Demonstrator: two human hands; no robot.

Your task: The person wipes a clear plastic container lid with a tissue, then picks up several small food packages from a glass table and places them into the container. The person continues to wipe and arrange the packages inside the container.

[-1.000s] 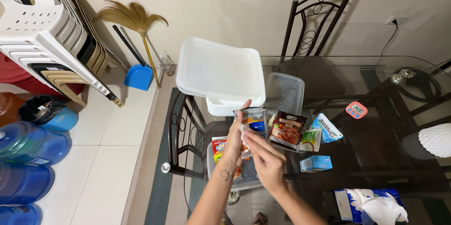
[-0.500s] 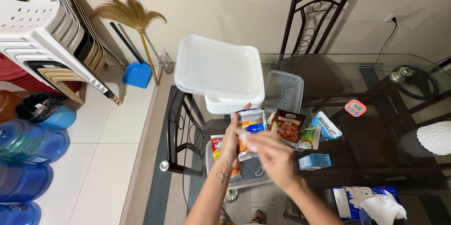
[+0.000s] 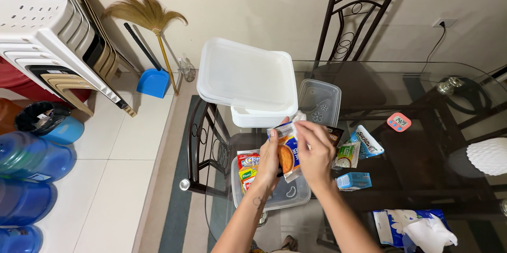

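Both my hands hold one small food packet (image 3: pixel 288 153), blue and orange, above the near edge of a glass table (image 3: pixel 422 94). My left hand (image 3: pixel 270 159) grips its left side and my right hand (image 3: pixel 316 152) pinches its top right edge. Below them sits a clear plastic container (image 3: pixel 296 195) with red and yellow packets (image 3: pixel 247 167) inside. A dark brown packet (image 3: pixel 334 134) is partly hidden behind my right hand.
A stack of white trays (image 3: pixel 247 84) and a clear lid (image 3: pixel 320 103) lie beyond my hands. Small packets (image 3: pixel 365 142), a blue box (image 3: pixel 354 181), a pink timer (image 3: pixel 399 122) and a blue-and-white bag (image 3: pixel 417 228) are on the glass. Metal chairs, a broom, stacked plastic chairs and water jugs surround.
My right hand has moved up from the packet's lower part to its top right edge, covering the brown packet. The packet now tilts, showing its orange side.
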